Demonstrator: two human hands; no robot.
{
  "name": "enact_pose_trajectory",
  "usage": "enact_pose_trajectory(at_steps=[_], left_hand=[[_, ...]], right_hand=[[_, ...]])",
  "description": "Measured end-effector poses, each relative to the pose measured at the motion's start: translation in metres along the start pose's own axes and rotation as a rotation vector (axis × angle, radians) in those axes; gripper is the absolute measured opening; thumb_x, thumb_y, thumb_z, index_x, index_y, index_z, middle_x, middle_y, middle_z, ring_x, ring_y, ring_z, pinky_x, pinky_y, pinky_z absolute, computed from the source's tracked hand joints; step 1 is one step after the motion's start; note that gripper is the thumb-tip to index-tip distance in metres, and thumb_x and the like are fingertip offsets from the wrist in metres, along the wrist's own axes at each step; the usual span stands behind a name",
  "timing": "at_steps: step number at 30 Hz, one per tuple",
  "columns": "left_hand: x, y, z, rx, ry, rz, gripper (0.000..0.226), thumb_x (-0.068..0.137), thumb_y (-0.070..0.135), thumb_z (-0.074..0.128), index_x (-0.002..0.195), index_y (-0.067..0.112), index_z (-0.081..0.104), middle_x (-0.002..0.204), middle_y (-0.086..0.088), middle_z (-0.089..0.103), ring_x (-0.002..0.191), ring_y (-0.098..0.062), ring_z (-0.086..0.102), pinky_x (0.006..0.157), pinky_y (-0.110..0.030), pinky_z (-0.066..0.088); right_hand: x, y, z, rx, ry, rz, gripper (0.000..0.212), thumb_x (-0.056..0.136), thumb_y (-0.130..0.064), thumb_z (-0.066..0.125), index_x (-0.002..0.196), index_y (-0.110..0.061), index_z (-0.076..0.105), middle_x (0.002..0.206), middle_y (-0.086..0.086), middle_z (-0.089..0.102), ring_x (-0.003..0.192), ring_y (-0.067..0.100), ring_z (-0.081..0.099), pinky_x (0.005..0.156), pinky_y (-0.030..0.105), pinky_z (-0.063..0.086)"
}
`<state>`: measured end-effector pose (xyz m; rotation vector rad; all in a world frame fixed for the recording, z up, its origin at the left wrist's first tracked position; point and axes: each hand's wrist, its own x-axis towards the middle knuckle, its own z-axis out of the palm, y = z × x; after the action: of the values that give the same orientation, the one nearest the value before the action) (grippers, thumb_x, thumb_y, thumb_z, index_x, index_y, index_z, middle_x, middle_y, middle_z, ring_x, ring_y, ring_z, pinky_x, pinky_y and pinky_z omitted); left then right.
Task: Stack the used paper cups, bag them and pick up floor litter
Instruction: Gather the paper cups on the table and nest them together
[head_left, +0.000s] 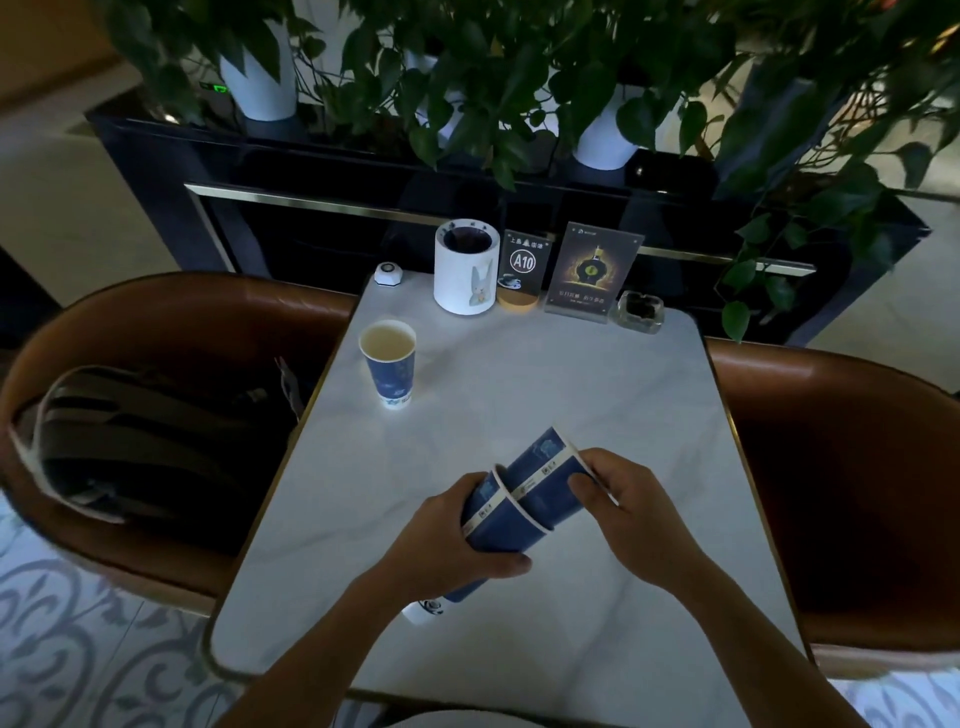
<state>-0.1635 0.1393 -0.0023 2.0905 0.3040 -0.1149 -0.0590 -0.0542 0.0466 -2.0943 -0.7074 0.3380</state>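
Note:
Over the near middle of the white marble table (597, 395) I hold a tilted stack of blue paper cups (524, 501), nested into one another with their rims towards the upper right. My left hand (457, 540) wraps the lower cups; a white cup bottom (423, 609) pokes out below it. My right hand (623, 499) grips the rim end of the stack. A single blue paper cup (389, 361) stands upright at the table's far left, with pale liquid inside.
Along the table's far edge stand a white call button (388, 274), a white cylinder holder (466, 266), an A10 sign (522, 267), a menu card (589, 273) and a glass ashtray (639, 310). Brown chairs flank the table; a black backpack (145, 431) lies on the left one.

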Motion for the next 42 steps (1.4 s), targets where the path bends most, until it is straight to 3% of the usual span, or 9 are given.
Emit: enact_pose_trajectory(at_steps=[12, 14, 16, 19, 26, 32, 37, 40, 42], left_hand=[[-0.009, -0.011, -0.007, -0.047, -0.01, 0.032, 0.071, 0.054, 0.053, 0.088, 0.113, 0.043, 0.05, 0.093, 0.023, 0.068, 0.081, 0.009, 0.066, 0.065, -0.009, 0.053], [-0.01, -0.011, -0.006, -0.065, -0.001, 0.047, 0.068, 0.054, 0.049, 0.089, 0.111, 0.04, 0.053, 0.091, 0.02, 0.07, 0.08, 0.006, 0.067, 0.065, -0.012, 0.055], [-0.012, -0.012, -0.005, -0.076, 0.011, 0.052, 0.069, 0.054, 0.046, 0.089, 0.113, 0.039, 0.055, 0.091, 0.018, 0.071, 0.08, 0.004, 0.068, 0.067, -0.015, 0.056], [-0.015, -0.017, -0.003, -0.108, 0.016, 0.045, 0.07, 0.053, 0.043, 0.089, 0.114, 0.038, 0.056, 0.091, 0.016, 0.072, 0.079, 0.002, 0.069, 0.068, -0.018, 0.057], [-0.014, -0.019, 0.003, -0.19, 0.042, 0.044, 0.068, 0.052, 0.037, 0.09, 0.112, 0.038, 0.057, 0.094, 0.014, 0.073, 0.081, -0.001, 0.07, 0.071, -0.022, 0.06], [-0.012, -0.021, 0.0, -0.264, 0.122, 0.03, 0.071, 0.053, 0.037, 0.091, 0.116, 0.038, 0.056, 0.097, 0.016, 0.073, 0.085, 0.002, 0.07, 0.071, -0.019, 0.059], [-0.009, -0.024, -0.003, -0.34, 0.164, 0.048, 0.082, 0.056, 0.04, 0.091, 0.128, 0.034, 0.052, 0.111, 0.017, 0.07, 0.099, 0.002, 0.067, 0.081, -0.023, 0.06], [-0.005, -0.026, -0.003, -0.351, 0.125, 0.084, 0.082, 0.057, 0.031, 0.093, 0.128, 0.032, 0.052, 0.114, 0.015, 0.071, 0.102, -0.003, 0.069, 0.084, -0.028, 0.06], [-0.002, -0.025, -0.004, -0.348, 0.095, 0.1, 0.082, 0.058, 0.028, 0.093, 0.129, 0.032, 0.052, 0.115, 0.015, 0.071, 0.103, -0.003, 0.068, 0.085, -0.026, 0.059]], right_hand=[[-0.016, -0.028, 0.05, 0.012, -0.055, 0.032, 0.025, 0.101, -0.02, 0.043, 0.08, -0.03, 0.054, 0.072, -0.014, 0.058, 0.067, -0.004, 0.058, 0.057, 0.011, 0.043], [-0.022, -0.03, 0.064, 0.005, -0.089, 0.048, 0.022, 0.102, -0.029, 0.038, 0.101, -0.024, 0.059, 0.084, -0.011, 0.064, 0.075, -0.002, 0.063, 0.06, 0.014, 0.048], [-0.027, -0.028, 0.076, -0.041, -0.093, 0.043, 0.039, 0.1, -0.039, 0.035, 0.131, -0.022, 0.051, 0.103, -0.005, 0.067, 0.087, 0.004, 0.066, 0.068, 0.014, 0.051], [-0.03, -0.029, 0.083, -0.075, -0.075, 0.021, 0.052, 0.096, -0.045, 0.034, 0.144, -0.025, 0.039, 0.109, -0.008, 0.065, 0.09, 0.004, 0.064, 0.071, 0.008, 0.046], [-0.027, -0.034, 0.084, -0.121, -0.016, 0.017, 0.047, 0.094, -0.042, 0.037, 0.137, -0.026, 0.047, 0.097, -0.015, 0.063, 0.083, 0.003, 0.064, 0.067, 0.009, 0.048], [-0.027, -0.032, 0.093, -0.071, 0.16, 0.055, 0.04, 0.087, -0.056, 0.045, 0.126, -0.055, 0.038, 0.123, -0.028, 0.05, 0.116, 0.003, 0.053, 0.092, 0.02, 0.046], [-0.026, -0.028, 0.099, 0.18, 0.186, 0.243, 0.085, 0.079, -0.057, 0.062, 0.148, -0.026, 0.023, 0.145, -0.014, 0.038, 0.125, 0.004, 0.048, 0.1, 0.024, 0.047], [-0.023, -0.027, 0.101, 0.368, 0.168, 0.294, 0.087, 0.073, -0.041, 0.074, 0.144, -0.017, 0.031, 0.137, -0.002, 0.051, 0.12, 0.014, 0.057, 0.095, 0.028, 0.054], [-0.019, -0.027, 0.1, 0.4, 0.201, 0.298, 0.076, 0.066, -0.037, 0.077, 0.133, -0.024, 0.042, 0.127, -0.004, 0.057, 0.112, 0.008, 0.062, 0.084, 0.024, 0.057]])
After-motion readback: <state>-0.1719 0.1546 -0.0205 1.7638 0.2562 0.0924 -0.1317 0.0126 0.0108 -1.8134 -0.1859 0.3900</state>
